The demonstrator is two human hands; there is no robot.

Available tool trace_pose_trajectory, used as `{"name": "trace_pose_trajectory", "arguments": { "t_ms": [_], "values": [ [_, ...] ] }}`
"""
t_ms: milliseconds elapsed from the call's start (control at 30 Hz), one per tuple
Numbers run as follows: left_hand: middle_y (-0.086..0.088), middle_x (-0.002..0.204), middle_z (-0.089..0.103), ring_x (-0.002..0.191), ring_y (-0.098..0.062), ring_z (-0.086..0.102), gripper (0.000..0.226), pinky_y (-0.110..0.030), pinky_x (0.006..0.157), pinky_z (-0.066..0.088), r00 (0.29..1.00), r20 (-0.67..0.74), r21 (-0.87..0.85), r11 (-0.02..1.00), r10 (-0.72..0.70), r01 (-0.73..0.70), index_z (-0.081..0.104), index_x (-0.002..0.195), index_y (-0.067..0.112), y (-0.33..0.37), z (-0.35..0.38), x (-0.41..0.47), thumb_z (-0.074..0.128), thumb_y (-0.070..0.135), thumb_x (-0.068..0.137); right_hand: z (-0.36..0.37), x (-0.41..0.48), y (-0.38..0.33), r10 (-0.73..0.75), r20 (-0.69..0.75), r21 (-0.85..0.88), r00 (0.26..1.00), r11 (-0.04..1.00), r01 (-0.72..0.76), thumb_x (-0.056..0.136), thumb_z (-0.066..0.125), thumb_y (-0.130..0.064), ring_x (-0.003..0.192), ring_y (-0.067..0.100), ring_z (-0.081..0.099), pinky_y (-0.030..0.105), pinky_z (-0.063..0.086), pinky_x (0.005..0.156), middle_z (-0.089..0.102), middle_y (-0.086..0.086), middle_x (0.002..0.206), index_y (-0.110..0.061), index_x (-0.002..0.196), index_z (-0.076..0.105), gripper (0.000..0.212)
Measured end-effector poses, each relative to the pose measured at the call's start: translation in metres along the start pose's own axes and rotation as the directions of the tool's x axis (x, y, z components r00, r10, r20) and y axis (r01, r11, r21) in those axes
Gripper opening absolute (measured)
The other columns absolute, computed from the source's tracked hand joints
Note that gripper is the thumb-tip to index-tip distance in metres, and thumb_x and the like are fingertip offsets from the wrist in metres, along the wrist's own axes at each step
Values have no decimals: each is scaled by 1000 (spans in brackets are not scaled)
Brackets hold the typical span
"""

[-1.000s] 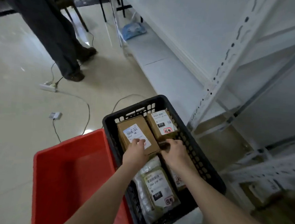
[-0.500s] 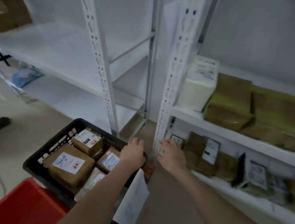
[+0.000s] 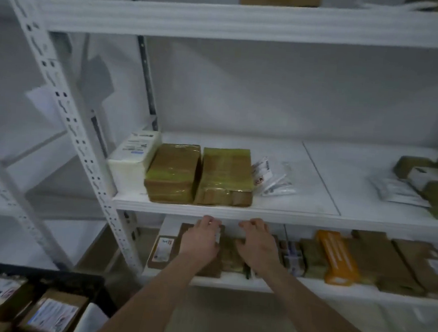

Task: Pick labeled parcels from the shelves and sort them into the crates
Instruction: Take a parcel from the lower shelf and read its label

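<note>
A black crate (image 3: 44, 273) at near left holds labeled boxes (image 3: 54, 313). On the white rack's middle shelf (image 3: 287, 217), a white parcel (image 3: 134, 155) sits beside two taped brown parcels (image 3: 172, 172). Below, the left hand (image 3: 201, 239) and right hand (image 3: 257, 244) reach over brown parcels (image 3: 211, 268) on the lower shelf (image 3: 308, 286), fingers bent; whether either grips one cannot be told. An orange parcel (image 3: 337, 258) lies farther right.

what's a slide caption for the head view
Left hand and right hand reach over parcels on the lower shelf beside a black crate
</note>
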State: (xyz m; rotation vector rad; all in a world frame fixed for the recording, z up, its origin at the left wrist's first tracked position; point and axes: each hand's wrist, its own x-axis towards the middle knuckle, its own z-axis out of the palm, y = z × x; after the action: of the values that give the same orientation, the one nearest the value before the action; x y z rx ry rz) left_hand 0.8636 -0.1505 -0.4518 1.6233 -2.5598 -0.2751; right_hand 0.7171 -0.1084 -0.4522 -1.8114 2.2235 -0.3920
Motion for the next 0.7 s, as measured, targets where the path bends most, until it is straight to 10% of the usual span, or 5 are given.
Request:
{"name": "trace_pose_trajectory", "arguments": {
  "t_ms": [300, 700],
  "values": [
    [-2, 143, 35, 122, -23, 48, 56, -37, 90, 50, 988, -106, -105, 986, 115, -126, 33, 143, 20, 142, -11, 61, 54, 25, 91, -68, 13, 127, 173, -77, 118, 982, 980, -163, 92, 56, -29, 130, 24, 34, 35, 38, 103, 35, 5, 142, -22, 139, 40, 50],
    [-14, 153, 24, 128, -32, 46, 88, -40, 94, 46, 998, -44, -400, 916, -53, 31, 8, 152, 11, 160, -2, 198, 63, 34, 87, -91, 147, 166, 331, 44, 514, 943, 802, -305, 94, 58, -34, 129, 29, 43, 33, 39, 99, 33, 14, 148, -10, 150, 22, 71]
  ]
}}
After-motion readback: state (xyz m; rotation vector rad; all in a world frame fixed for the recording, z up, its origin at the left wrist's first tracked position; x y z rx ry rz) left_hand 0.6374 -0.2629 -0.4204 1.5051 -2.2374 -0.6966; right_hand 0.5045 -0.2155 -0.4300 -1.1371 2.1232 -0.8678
